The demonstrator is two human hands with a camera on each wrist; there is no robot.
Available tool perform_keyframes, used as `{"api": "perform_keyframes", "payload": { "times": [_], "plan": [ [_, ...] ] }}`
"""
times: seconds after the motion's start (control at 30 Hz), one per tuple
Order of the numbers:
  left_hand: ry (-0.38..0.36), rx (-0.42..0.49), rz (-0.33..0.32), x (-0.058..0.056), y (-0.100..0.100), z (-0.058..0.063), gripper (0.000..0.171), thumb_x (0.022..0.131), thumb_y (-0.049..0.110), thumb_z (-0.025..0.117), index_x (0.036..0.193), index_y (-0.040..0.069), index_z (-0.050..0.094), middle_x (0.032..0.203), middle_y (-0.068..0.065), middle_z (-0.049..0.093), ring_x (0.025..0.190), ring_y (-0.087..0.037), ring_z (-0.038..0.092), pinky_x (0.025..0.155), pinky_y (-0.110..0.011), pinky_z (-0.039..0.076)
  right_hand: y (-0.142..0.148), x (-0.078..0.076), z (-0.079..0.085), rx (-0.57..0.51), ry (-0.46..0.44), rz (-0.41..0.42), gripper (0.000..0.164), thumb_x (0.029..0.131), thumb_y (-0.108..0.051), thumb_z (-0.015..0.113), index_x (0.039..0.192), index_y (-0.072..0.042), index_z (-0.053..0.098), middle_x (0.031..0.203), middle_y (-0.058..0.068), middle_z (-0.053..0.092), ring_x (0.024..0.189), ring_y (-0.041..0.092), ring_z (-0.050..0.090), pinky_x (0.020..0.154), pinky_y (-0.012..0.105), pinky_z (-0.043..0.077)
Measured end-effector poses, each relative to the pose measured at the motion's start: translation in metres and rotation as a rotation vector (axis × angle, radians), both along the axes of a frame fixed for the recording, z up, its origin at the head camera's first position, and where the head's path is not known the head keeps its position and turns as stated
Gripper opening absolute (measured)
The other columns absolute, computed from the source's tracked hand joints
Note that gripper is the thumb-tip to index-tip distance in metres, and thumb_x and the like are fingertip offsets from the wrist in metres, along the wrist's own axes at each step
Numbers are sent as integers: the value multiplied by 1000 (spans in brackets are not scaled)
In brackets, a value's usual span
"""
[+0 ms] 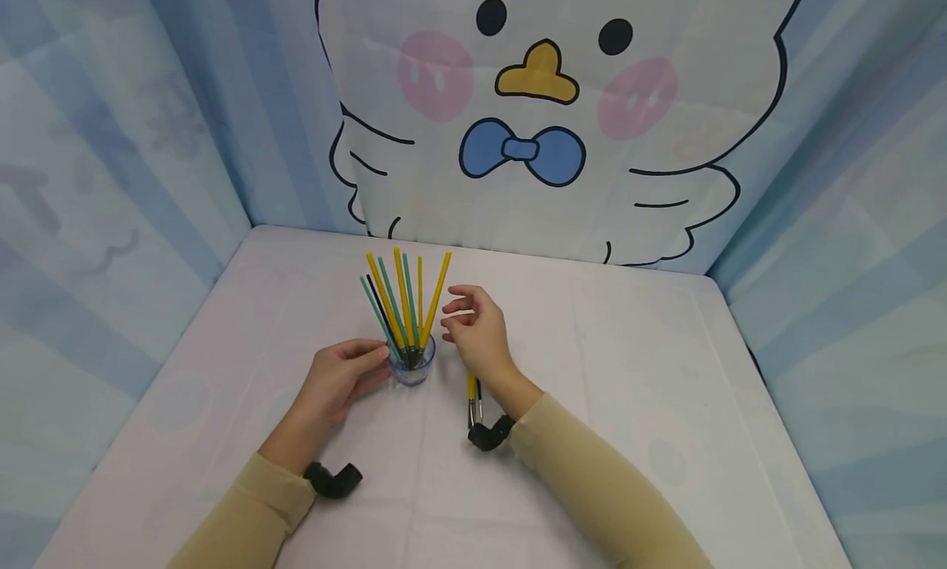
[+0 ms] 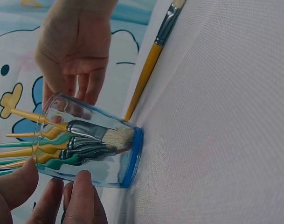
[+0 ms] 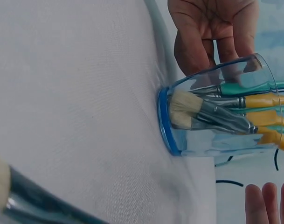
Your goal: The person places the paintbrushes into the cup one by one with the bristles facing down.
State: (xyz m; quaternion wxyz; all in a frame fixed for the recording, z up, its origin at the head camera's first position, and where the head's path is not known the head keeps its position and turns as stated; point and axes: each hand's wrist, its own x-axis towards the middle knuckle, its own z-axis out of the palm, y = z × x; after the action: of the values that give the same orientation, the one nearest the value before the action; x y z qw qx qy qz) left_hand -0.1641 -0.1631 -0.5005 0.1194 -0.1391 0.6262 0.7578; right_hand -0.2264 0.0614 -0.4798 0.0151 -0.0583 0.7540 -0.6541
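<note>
A clear cup with a blue base (image 1: 411,373) stands upright on the table, holding several paintbrushes (image 1: 405,302) with yellow, green and dark handles, bristles down. My left hand (image 1: 342,377) holds the cup's left side; in the left wrist view its thumb (image 2: 25,179) lies near the rim and its fingertips near the wall. To the right of the cup, my right hand (image 1: 481,330) hovers with loosely bent fingers and nothing between them. Partly hidden below that hand, a yellow paintbrush (image 1: 471,388) and a dark-handled paintbrush (image 1: 480,392) lie on the table.
A white cloth covers the table (image 1: 629,437). Behind it hangs a curtain (image 1: 521,207) with a cartoon bird, and striped curtains (image 1: 96,224) close off the sides. Each wrist carries a black strap-mounted piece (image 1: 333,480).
</note>
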Motion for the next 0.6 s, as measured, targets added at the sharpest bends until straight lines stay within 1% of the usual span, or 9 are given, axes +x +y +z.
{"api": "perform_keyframes", "payload": {
  "times": [0.17, 0.27, 0.37, 0.5, 0.6],
  "plan": [
    [4, 2, 1, 0, 0, 0, 39, 103, 11, 74, 135, -9, 65, 112, -1, 71, 100, -8, 75, 95, -27, 67, 10, -2, -3, 7, -32, -36, 46, 97, 10, 64, 139, -10, 62, 114, 18, 68, 105, 47, 73, 76, 34, 72],
    [3, 3, 4, 0, 0, 0, 39, 103, 10, 74, 135, -10, 66, 111, 0, 71, 99, -7, 75, 95, -26, 67, 16, -3, -6, 28, -48, -47, 46, 98, 8, 65, 139, -11, 62, 116, 19, 68, 105, 48, 73, 75, 35, 72],
    [0, 5, 11, 0, 0, 1, 38, 102, 10, 75, 134, -9, 67, 108, 1, 71, 98, -7, 75, 94, -27, 68, 22, -4, -8, 41, -63, -51, 47, 98, 8, 65, 141, -7, 61, 116, 20, 68, 104, 47, 73, 75, 36, 72],
    [-5, 2, 14, -1, 0, 0, 38, 101, 10, 76, 133, -9, 67, 107, 2, 71, 97, -7, 75, 94, -28, 68, 30, -5, -12, 39, -86, -60, 52, 95, 11, 68, 144, -2, 59, 118, 24, 69, 101, 46, 74, 75, 40, 72],
    [-8, 0, 16, -1, 0, 0, 38, 102, 9, 75, 133, -9, 67, 107, 2, 71, 97, -7, 75, 93, -28, 68, 35, -5, -15, 47, -102, -70, 55, 92, 12, 70, 144, -2, 59, 118, 24, 69, 96, 40, 74, 74, 41, 72]
  ]
}}
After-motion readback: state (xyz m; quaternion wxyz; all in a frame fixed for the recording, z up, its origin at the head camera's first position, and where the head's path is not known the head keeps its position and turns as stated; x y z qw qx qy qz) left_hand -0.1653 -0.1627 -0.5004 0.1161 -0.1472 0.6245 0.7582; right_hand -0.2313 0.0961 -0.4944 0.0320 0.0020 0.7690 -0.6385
